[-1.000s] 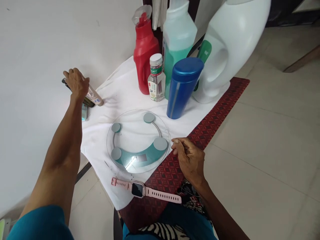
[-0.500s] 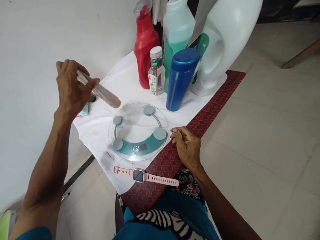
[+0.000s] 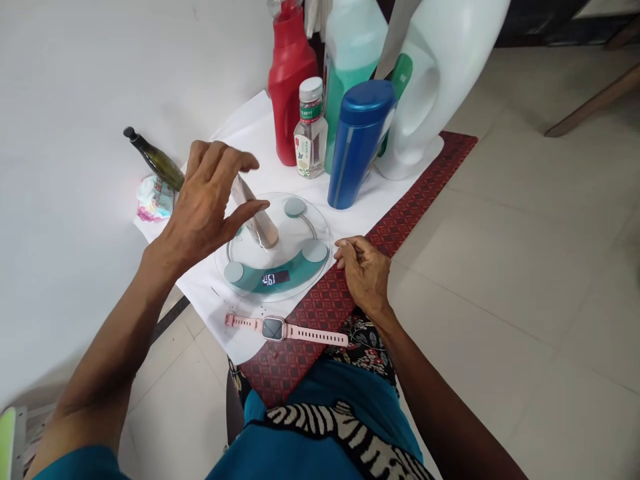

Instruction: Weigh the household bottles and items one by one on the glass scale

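Observation:
My left hand (image 3: 207,200) is over the left side of a round glass scale (image 3: 295,293), thumb and fingers spread apart. Just past its thumb, a slim see-through cylinder (image 3: 264,232) stands on the glass, leaning left in the picture; its top is partly behind the hand, and its exact kind is unclear. Lit digits show on the scale's display (image 3: 275,278). By the scale's right edge, my right hand (image 3: 365,270) rests with its fingers curled together; whether they pinch something is hidden. A pink-strapped smartwatch (image 3: 273,329) lies in front of the scale.
Behind stand a red jug (image 3: 290,87), small clear bottle (image 3: 311,140), green-liquid bottle (image 3: 350,80), blue bottle (image 3: 357,147) and large white jug (image 3: 450,60). A dark green bottle (image 3: 157,160) and a colourful packet (image 3: 155,200) sit left, near the wall.
My left hand has come right and down, bringing the cylinder onto the scale, and its fingers have spread. The dark green bottle and packet show more. My right hand stays by the scale.

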